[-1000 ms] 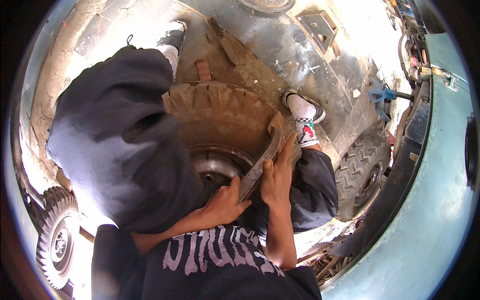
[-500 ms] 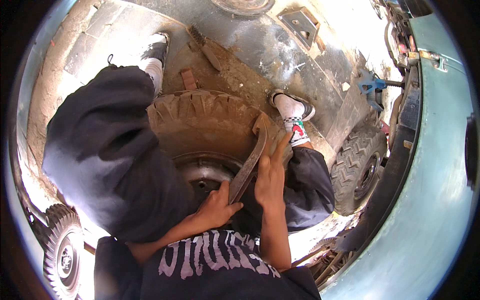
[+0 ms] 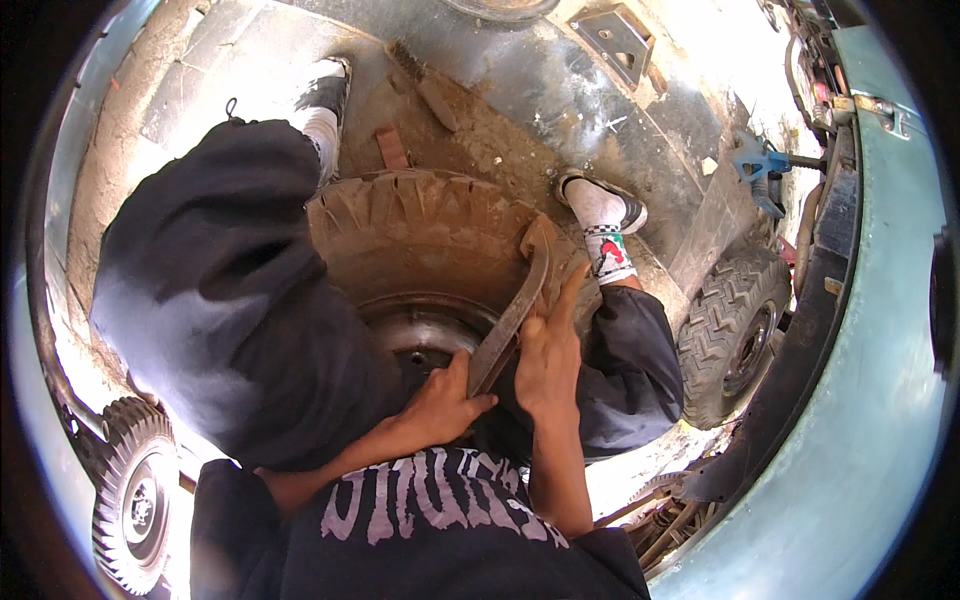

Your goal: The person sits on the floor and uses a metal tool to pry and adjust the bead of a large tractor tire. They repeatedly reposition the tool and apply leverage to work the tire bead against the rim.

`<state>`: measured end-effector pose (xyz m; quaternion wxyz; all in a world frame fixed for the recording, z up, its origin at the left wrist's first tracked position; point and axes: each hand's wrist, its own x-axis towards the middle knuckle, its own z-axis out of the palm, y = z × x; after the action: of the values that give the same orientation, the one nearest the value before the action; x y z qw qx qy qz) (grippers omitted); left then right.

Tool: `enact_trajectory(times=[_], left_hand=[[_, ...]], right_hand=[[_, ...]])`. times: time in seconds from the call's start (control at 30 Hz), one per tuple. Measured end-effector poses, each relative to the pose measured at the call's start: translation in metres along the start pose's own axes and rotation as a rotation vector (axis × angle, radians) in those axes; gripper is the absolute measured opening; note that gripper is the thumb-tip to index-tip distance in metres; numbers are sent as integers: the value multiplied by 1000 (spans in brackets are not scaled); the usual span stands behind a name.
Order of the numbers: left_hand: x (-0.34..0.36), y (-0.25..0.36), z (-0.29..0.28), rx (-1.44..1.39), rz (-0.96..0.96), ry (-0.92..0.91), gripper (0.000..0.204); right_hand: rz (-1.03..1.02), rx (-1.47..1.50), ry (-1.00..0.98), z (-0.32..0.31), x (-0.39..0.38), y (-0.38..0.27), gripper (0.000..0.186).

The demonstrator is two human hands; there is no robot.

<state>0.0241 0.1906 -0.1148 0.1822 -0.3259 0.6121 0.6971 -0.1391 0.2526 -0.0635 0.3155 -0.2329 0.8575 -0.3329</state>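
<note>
Between my legs is a large muddy tyre [image 3: 410, 255] with chunky tread, and its dark metal rim [image 3: 425, 330] shows on the near side. A long, flat, curved grey-brown strip [image 3: 512, 320] slants across the sidewall, its far end bent over near the tread. My left hand [image 3: 437, 408] is closed around the strip's lower end, the thumb pointing right. My right hand [image 3: 548, 355] lies along the strip's right side, fingers stretched out toward the tyre's right edge. Whether its palm presses on the strip is hidden.
A dirty brush [image 3: 425, 88] and a reddish block [image 3: 391, 148] lie beyond the tyre. Farther right are a metal bracket plate [image 3: 615, 45] and a blue tool-like part [image 3: 760, 165]. Mounted wheels stand at right [image 3: 735, 340] and lower left [image 3: 135, 500]. A pale blue vehicle panel [image 3: 890, 300] borders the right.
The whole view has shifted slightly, so everything sits a little farther right. Both hands keep nearly the same pose at the strip.
</note>
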Motion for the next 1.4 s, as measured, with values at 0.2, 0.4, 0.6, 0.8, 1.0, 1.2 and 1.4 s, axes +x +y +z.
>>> enact_trajectory(times=[0.2,0.4,0.6,0.8,1.0,1.2,1.4], left_hand=[[1,-4,5,-42,98,32,55],[-1,-9,-3,-348,56,-47,56],[4,-15,15,-324,43,69,56],[20,-33,26,-460,123,-3,58],[19,-21,24,-381,185,80,59],[17,-26,30,-382,163,139,57],[3,-9,22,-469,150,83,51]], right_hand=[[-88,-136,-7,9,-8,18,104],[-168,-127,-50,31,-56,15,112],[-199,-100,-82,27,-76,13,116],[-239,-93,-146,28,-107,12,116],[-190,-63,-47,29,-102,2,110],[-260,-61,-76,29,-116,2,103],[-162,-129,-222,19,-134,-19,101]])
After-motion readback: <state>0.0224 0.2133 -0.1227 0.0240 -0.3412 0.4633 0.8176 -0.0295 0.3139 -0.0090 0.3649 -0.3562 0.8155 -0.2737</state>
